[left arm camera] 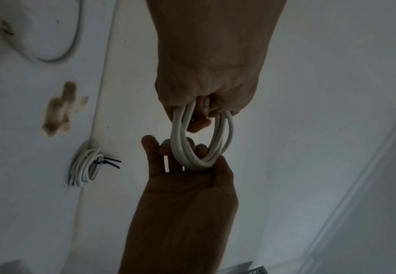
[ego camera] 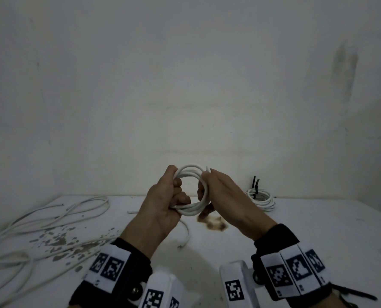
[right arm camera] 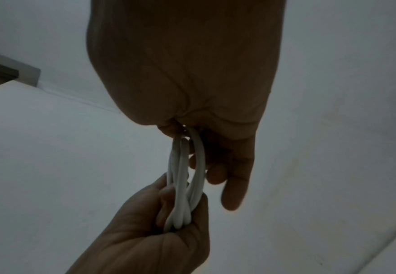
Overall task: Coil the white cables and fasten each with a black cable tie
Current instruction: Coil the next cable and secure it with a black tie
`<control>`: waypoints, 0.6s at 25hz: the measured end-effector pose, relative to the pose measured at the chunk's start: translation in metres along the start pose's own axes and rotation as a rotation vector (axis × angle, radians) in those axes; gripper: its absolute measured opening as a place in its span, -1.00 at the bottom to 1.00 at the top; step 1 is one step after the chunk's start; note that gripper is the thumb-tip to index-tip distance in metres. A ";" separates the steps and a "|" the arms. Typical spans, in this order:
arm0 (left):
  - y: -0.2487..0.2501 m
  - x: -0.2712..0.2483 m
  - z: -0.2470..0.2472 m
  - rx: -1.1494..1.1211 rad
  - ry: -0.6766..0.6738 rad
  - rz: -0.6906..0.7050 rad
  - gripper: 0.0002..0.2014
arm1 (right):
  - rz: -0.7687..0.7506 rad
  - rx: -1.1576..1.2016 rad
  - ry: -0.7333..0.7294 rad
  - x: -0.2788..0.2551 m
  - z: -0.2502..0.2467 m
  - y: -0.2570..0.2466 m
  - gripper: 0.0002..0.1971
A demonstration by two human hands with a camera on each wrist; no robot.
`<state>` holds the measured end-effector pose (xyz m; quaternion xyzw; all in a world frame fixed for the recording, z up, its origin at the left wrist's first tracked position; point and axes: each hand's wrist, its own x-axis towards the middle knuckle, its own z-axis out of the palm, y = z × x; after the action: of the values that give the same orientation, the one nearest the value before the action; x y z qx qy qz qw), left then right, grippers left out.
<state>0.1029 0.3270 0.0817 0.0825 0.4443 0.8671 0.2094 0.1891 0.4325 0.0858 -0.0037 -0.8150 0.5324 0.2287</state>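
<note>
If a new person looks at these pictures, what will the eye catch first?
First, the round coil of white cable held above the white table, the left hand and the right hand each gripping one side. Then the finished white coil with a black cable tie at the right, and the loose white cables at the left.

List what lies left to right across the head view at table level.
Loose white cables → left hand → held white coil → right hand → tied coil with black cable tie.
</note>
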 end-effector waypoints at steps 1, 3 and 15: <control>-0.002 -0.001 0.000 0.041 0.021 0.019 -0.61 | 0.001 -0.055 0.026 0.000 0.001 -0.001 -0.64; -0.005 -0.001 0.000 0.095 0.029 0.035 -0.65 | -0.035 -0.238 0.074 0.001 0.002 0.001 -0.65; -0.003 -0.009 0.000 0.268 -0.045 0.052 -0.61 | -0.081 -0.094 0.193 0.004 0.017 0.005 -0.44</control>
<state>0.1121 0.3244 0.0800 0.1407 0.5491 0.8030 0.1840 0.1784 0.4210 0.0778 -0.0326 -0.8129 0.4809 0.3269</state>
